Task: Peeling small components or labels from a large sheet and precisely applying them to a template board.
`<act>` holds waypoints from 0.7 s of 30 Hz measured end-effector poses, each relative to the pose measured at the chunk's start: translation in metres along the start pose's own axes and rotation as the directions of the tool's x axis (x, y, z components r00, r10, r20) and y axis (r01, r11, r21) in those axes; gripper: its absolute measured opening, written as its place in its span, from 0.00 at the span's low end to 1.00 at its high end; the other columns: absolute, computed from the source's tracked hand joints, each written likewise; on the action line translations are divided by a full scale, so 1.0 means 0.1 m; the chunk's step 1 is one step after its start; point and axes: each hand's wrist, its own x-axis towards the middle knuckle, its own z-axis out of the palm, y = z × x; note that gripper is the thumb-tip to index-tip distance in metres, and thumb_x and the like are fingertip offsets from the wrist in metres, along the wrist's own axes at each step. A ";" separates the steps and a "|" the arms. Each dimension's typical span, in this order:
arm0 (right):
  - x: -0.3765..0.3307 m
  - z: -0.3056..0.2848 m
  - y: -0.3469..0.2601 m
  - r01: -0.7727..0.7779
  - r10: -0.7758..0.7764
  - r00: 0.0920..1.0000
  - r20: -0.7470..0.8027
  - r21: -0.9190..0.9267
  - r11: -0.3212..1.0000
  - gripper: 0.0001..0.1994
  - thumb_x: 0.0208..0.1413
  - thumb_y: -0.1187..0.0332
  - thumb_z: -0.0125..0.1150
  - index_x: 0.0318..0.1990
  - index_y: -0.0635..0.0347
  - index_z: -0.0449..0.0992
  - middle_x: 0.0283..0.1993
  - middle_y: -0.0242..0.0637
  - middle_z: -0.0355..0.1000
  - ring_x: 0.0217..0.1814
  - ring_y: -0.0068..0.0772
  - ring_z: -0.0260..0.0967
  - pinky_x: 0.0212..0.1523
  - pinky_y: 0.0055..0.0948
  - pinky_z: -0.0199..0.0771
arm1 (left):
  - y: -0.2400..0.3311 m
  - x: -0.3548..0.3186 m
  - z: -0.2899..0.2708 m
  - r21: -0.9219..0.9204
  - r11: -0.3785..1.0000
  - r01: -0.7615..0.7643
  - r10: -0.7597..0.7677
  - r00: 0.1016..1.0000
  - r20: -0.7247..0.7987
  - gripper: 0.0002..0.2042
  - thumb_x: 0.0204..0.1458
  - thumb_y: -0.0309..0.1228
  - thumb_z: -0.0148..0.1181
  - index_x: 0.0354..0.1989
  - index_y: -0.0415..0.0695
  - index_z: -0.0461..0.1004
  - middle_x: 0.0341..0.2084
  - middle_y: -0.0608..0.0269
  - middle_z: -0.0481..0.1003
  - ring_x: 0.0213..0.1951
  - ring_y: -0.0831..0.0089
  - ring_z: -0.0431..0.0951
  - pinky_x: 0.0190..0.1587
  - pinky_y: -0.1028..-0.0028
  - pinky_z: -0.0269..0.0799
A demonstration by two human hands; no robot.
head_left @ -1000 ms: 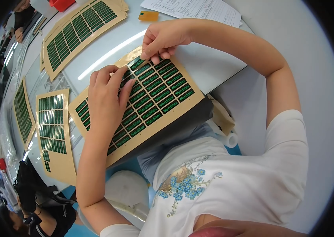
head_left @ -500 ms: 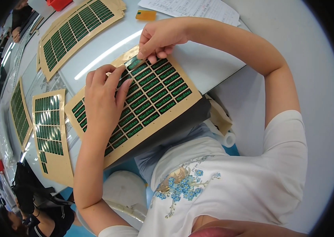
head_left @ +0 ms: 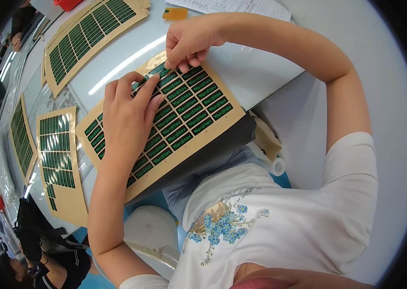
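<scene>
A tan backing sheet (head_left: 198,141) with rows of dark labels with green lettering lies slanted in front of me, over the table's near edge. At its far edge my right hand (head_left: 191,43) pinches the right end of one label (head_left: 160,71), thumb and forefinger together and the other fingers curled. Beside it on the left, my left hand (head_left: 129,108) rests on the sheet, thumb and fingers apart. Its forefinger tip touches the same label near its left end. Several labels lie hidden beneath my left hand and forearm.
More label sheets lie on the glossy table: a stack (head_left: 81,41) far left, a partly used sheet (head_left: 59,154) and a narrow-looking one (head_left: 23,139). A yellow card (head_left: 174,13) and printed papers (head_left: 242,7) are at the back. A person's arm (head_left: 52,269) shows lower left.
The whole scene has shifted slightly left in view. Both hands stay at the same label, with my left forefinger now nearer to my right fingertips.
</scene>
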 end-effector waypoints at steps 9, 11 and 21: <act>-0.17 -0.13 -0.14 -0.054 0.056 0.997 0.048 -0.041 0.998 0.10 0.56 0.63 0.62 0.34 0.62 0.80 0.26 0.33 0.77 0.21 0.16 0.68 0.22 0.16 0.65 | 0.02 0.01 0.00 0.118 0.991 -0.061 0.062 0.998 -0.002 0.15 0.51 0.36 0.64 0.48 0.49 0.78 0.47 0.62 0.71 0.46 0.59 0.70 0.48 0.62 0.70; -0.22 -0.20 -0.10 -0.064 0.061 0.990 0.125 0.023 0.998 0.11 0.57 0.64 0.60 0.36 0.63 0.81 0.27 0.34 0.77 0.17 0.16 0.66 0.19 0.16 0.64 | 0.03 0.02 0.00 0.137 0.988 -0.075 0.076 0.997 -0.004 0.16 0.51 0.36 0.64 0.48 0.48 0.78 0.47 0.63 0.71 0.46 0.59 0.70 0.48 0.63 0.70; -0.23 -0.36 0.17 0.196 -0.178 0.976 -0.124 0.154 0.968 0.10 0.59 0.65 0.59 0.42 0.62 0.79 0.30 0.32 0.78 0.19 0.14 0.67 0.19 0.14 0.65 | -0.01 0.00 -0.01 0.101 0.994 -0.047 0.048 0.999 -0.010 0.17 0.51 0.36 0.64 0.49 0.45 0.76 0.47 0.62 0.72 0.47 0.59 0.70 0.50 0.62 0.69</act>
